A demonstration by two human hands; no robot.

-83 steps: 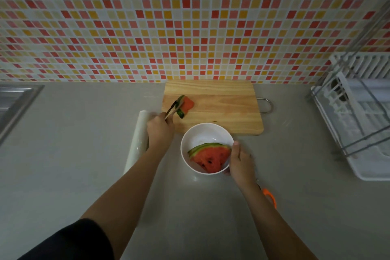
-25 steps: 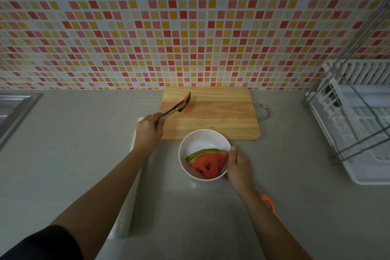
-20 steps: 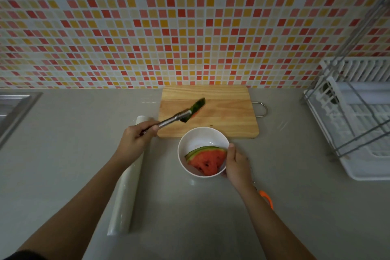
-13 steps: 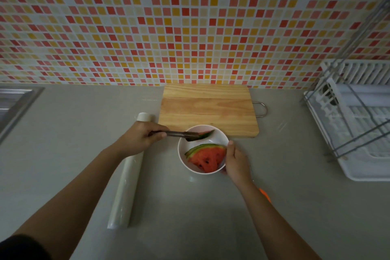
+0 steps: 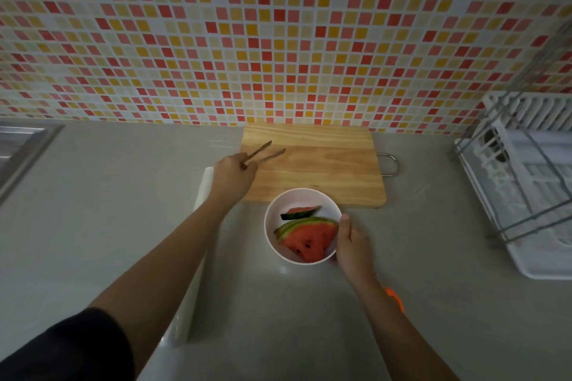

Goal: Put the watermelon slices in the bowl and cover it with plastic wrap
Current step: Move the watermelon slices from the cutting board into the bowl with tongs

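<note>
Two watermelon slices sit in the white bowl (image 5: 268, 227) on the counter just in front of the cutting board (image 5: 328, 164); the big slice (image 5: 306, 237) has its rind arc to the far side and its tip toward the person, and the small slice (image 5: 299, 212) lies crosswise behind it; the right hand (image 5: 351, 244) clasps the bowl's rim, thumb on top; the left hand (image 5: 232, 178) grasps empty tongs (image 5: 263, 153), tips apart over the board; the plastic wrap roll (image 5: 202, 192) runs near to far, largely hidden under the left forearm; an orange object (image 5: 394, 301) peeks from behind the right forearm, unidentifiable.
</note>
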